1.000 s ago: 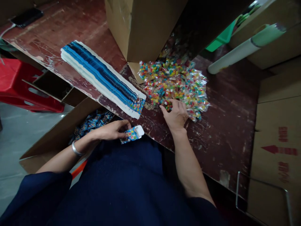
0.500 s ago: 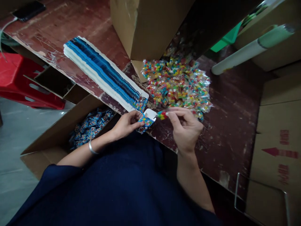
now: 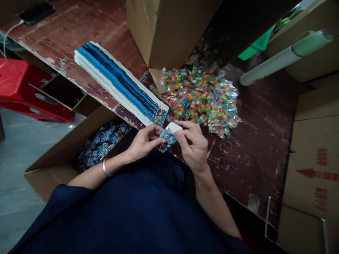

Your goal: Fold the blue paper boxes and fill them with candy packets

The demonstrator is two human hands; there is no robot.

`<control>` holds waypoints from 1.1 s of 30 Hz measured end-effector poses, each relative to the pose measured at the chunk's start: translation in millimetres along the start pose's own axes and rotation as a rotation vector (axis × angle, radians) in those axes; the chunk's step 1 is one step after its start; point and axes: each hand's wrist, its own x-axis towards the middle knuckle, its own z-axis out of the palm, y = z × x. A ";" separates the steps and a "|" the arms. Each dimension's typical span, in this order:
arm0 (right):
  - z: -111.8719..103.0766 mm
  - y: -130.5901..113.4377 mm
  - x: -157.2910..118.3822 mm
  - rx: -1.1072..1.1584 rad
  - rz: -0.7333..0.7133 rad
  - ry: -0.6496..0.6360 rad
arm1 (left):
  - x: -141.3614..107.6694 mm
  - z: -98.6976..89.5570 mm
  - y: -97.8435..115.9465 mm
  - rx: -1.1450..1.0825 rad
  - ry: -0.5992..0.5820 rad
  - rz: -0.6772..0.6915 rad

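Blue printed card forms the small open carton [image 3: 168,139], pinched between the left hand [image 3: 143,141]'s thumb and fingers at the table edge; the right hand [image 3: 195,146]'s fingers curl at its white flap, their exact grip hidden. Nearby, flat cartons [image 3: 119,82] overlap in a long row and crinkly candy packets [image 3: 201,95] heap on the scuffed, dark red tabletop [image 3: 251,141]. Left, a red plastic stool [image 3: 19,83] stands on grey floor [image 3: 16,148].
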 end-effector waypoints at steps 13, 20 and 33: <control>31.0 6.1 -26.9 0.329 0.240 0.107 | -4.0 6.7 -0.4 -0.052 -0.071 0.068; 29.2 -3.5 -12.3 0.462 0.304 0.091 | -6.1 5.1 -1.9 -0.058 -0.023 0.109; 22.1 -0.8 2.3 0.399 0.351 -0.081 | -12.2 -13.2 6.0 0.197 -0.078 0.127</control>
